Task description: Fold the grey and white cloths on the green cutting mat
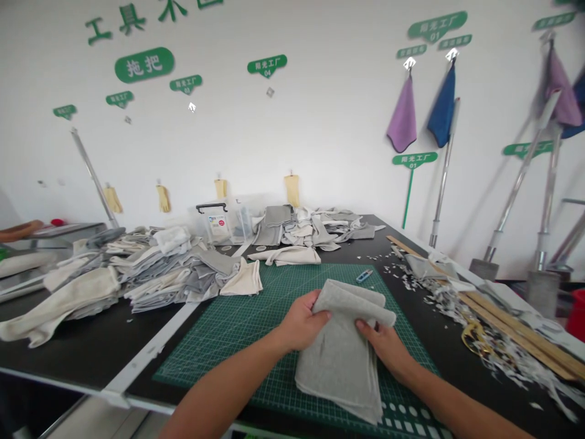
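Observation:
Both hands grip a folded stack of grey cloth (338, 360) above the green cutting mat (237, 341). My left hand (304, 323) pinches its upper left edge, thumb on top and fingers behind. My right hand (384, 344) holds the right side, with the thumb on the front and the other fingers mostly hidden behind the layers. The cloth's upper part curls over to the right and its lower layers hang toward the near edge of the mat. Beyond the hands, a small blue cutter (364, 275) lies on the mat's far right corner.
Piles of grey and white cloths (173, 268) cover the left, with another heap (306, 225) at the back beside a clear plastic box (223, 222). Scraps, wooden strips (512, 329) and yellow-handled scissors (475, 335) lie along the right. Another person's arm (21, 231) shows far left.

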Motion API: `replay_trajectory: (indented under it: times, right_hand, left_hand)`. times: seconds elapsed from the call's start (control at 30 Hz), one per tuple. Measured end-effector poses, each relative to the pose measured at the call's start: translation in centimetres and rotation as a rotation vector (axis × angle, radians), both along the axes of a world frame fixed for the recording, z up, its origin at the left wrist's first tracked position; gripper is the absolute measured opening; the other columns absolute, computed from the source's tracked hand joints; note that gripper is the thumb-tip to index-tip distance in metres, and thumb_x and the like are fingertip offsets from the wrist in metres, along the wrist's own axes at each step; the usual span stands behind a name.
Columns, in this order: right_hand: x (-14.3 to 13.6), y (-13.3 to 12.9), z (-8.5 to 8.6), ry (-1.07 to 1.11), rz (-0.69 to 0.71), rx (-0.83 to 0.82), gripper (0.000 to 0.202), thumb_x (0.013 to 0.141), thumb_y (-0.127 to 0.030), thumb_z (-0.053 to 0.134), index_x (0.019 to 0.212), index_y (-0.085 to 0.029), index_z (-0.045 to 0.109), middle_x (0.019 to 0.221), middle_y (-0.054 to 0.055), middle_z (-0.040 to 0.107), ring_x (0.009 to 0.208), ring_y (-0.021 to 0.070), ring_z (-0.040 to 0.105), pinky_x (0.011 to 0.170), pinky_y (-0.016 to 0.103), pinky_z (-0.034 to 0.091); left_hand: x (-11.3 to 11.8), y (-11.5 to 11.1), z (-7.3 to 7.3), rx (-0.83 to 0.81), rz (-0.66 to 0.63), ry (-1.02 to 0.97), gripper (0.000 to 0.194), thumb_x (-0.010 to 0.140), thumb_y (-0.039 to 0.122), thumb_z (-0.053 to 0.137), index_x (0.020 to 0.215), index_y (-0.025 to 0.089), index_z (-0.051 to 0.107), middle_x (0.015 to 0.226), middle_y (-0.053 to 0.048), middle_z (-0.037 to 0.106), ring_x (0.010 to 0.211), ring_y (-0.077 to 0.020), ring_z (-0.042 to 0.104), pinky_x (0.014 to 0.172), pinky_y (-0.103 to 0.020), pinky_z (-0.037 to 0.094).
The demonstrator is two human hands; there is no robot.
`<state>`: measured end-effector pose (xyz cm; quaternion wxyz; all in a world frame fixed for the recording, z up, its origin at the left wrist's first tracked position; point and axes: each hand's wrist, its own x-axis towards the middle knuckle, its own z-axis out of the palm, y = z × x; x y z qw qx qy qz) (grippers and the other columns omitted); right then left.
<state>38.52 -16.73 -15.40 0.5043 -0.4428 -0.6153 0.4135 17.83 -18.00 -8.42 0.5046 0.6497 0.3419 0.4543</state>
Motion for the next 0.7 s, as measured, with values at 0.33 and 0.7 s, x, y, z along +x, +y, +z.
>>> replay_trajectory:
  times: [0.33,0.7]
  right_hand:
    - [-0.1,-1.2,0.1,0.238,-0.178,-0.033,0.047,0.071,-0.044,0.064,0.109,-0.016,0.061,0.109,0.008,0.066,0.101,0.0270,0.061,0.091,0.041,0.048]
    - [0.1,-0.4,-0.6,0.196,-0.142,-0.153,0.045,0.072,-0.044,0.064,0.105,-0.014,0.060,0.115,0.009,0.063,0.105,0.0273,0.059,0.095,0.042,0.045]
  left_hand:
    - [-0.8,-0.5,-3.0,-0.256,-0.104,-0.011,0.047,0.066,0.021,0.069,0.110,0.014,0.056,0.107,-0.010,0.064,0.094,-0.0219,0.061,0.076,-0.031,0.049]
    - [-3.0,-0.8,-3.4,-0.168,0.188,-0.039,0.023,0.074,0.029,0.058,0.090,0.013,0.061,0.066,0.000,0.058,0.055,-0.0104,0.052,0.047,-0.020,0.041]
